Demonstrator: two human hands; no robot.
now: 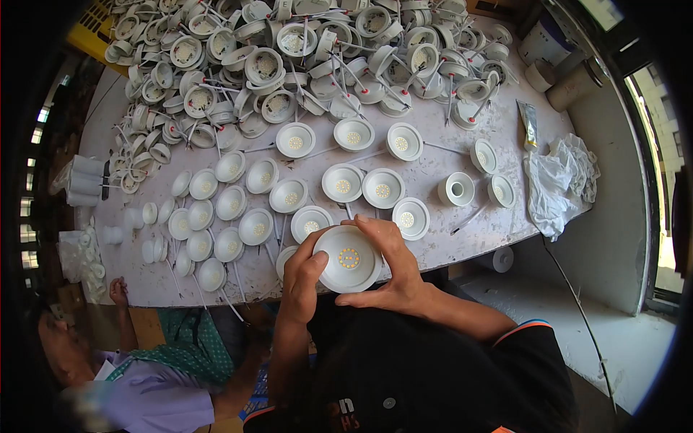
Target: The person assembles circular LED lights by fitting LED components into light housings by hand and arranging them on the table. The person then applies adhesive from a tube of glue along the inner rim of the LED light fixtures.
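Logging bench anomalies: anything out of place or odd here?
Mildly: one white piece, toward the right among the laid-out lights, shows a narrow central cup and no visible LED dots, unlike its neighbours. The held light shows nothing obviously wrong.

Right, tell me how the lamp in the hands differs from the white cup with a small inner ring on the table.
The held lamp shows a ring of yellow dots; the white cup shows a small inner ring. The held lamp sits between the left hand and right hand, while the white cup rests untouched on the table. Both are white and round.
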